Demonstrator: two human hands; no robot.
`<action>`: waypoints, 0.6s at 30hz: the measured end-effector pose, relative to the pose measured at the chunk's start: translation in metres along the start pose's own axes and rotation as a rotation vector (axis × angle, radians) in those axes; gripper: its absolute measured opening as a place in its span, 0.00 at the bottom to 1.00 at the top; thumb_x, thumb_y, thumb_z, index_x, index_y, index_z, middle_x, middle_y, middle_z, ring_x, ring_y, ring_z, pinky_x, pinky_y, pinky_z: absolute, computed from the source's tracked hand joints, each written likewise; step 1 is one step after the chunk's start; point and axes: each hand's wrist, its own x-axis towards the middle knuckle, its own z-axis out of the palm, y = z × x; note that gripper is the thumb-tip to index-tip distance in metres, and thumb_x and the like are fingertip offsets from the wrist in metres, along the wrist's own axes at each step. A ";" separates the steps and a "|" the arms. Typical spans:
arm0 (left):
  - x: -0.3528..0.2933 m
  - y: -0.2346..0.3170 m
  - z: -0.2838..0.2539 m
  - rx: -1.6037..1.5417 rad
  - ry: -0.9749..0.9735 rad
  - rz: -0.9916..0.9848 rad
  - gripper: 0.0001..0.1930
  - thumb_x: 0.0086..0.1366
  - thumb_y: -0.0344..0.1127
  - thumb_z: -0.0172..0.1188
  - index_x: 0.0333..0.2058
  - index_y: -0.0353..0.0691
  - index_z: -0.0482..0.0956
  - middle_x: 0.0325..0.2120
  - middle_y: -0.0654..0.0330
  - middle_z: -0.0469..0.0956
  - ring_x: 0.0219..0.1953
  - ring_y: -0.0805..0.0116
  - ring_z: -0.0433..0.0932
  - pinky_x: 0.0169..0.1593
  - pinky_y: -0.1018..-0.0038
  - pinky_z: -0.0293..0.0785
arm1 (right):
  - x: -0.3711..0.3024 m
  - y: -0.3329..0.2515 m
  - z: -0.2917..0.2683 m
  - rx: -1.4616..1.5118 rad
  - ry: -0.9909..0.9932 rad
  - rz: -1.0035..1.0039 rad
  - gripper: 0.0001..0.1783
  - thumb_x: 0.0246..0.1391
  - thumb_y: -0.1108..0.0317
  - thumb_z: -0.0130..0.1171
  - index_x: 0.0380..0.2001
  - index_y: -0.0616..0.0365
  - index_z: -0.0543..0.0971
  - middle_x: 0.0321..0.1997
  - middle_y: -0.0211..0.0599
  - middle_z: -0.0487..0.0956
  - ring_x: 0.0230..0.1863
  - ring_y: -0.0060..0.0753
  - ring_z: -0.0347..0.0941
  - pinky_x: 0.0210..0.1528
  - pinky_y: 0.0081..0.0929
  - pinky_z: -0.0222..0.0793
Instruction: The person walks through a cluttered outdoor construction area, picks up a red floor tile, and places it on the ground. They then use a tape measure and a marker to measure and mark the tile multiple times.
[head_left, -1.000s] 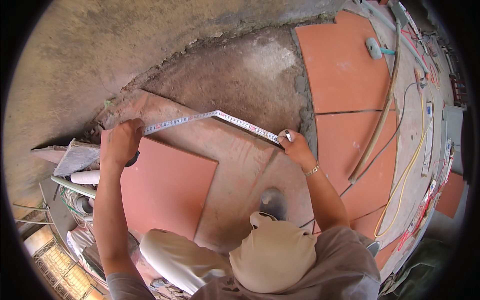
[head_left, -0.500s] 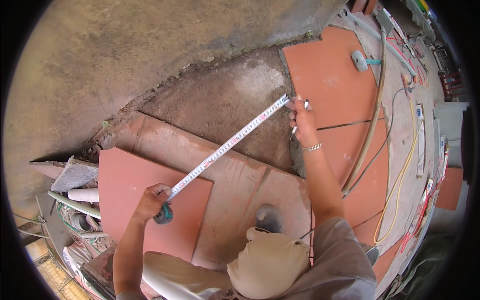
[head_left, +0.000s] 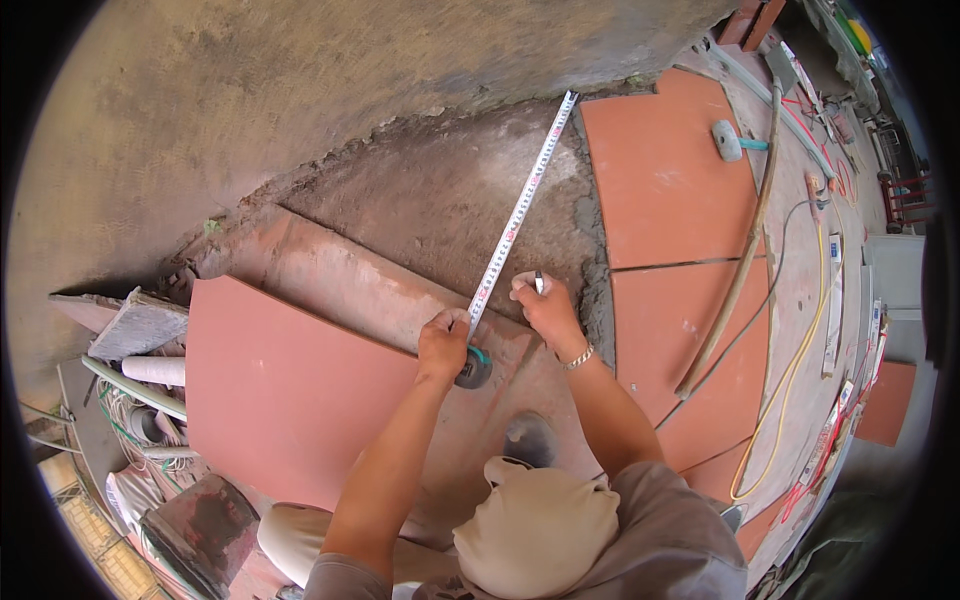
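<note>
In my left hand (head_left: 443, 343) is a tape measure, its dark and teal case (head_left: 474, 370) just below my fingers. The white blade (head_left: 520, 208) stretches away over the bare earth patch (head_left: 430, 195). Its free end lies by the far corner of the laid red tile (head_left: 645, 180), close to the wall. My right hand (head_left: 550, 308) is closed round a slim white-and-black pen (head_left: 539, 283), to the right of the blade and apart from it. Left of my left hand lies a loose reddish tile (head_left: 290, 390) with a curved far edge.
A rough wall (head_left: 300, 80) borders the patch on the far side. On the right lie a mallet (head_left: 728, 140), a long wooden handle (head_left: 735, 290) and a yellow cord (head_left: 795, 380). Rubble and a white roll (head_left: 154, 371) are at the left. A round dark object (head_left: 530, 438) sits near me.
My left hand has moved right and farther away with the tape measure. The right hand has left the blade's end and drawn nearer; that end now reaches the far corner.
</note>
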 end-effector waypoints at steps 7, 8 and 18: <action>0.019 -0.003 0.006 0.105 0.041 0.052 0.10 0.68 0.33 0.55 0.38 0.34 0.82 0.26 0.59 0.82 0.27 0.75 0.79 0.32 0.74 0.74 | -0.014 0.018 -0.013 0.014 0.030 0.017 0.08 0.61 0.67 0.60 0.39 0.61 0.80 0.30 0.30 0.79 0.24 0.13 0.64 0.24 0.16 0.58; 0.019 -0.003 0.006 0.129 0.045 0.081 0.10 0.68 0.34 0.55 0.37 0.34 0.82 0.26 0.59 0.82 0.27 0.74 0.79 0.32 0.74 0.74 | -0.015 0.019 -0.014 0.020 0.033 0.028 0.08 0.60 0.67 0.60 0.39 0.61 0.80 0.30 0.30 0.79 0.24 0.13 0.64 0.24 0.16 0.58; 0.019 0.005 0.008 0.146 0.008 0.083 0.09 0.68 0.34 0.56 0.37 0.36 0.83 0.24 0.62 0.81 0.25 0.77 0.77 0.30 0.75 0.72 | -0.016 0.025 -0.021 -0.060 0.031 0.050 0.09 0.59 0.67 0.60 0.37 0.62 0.80 0.30 0.30 0.80 0.28 0.17 0.69 0.31 0.20 0.65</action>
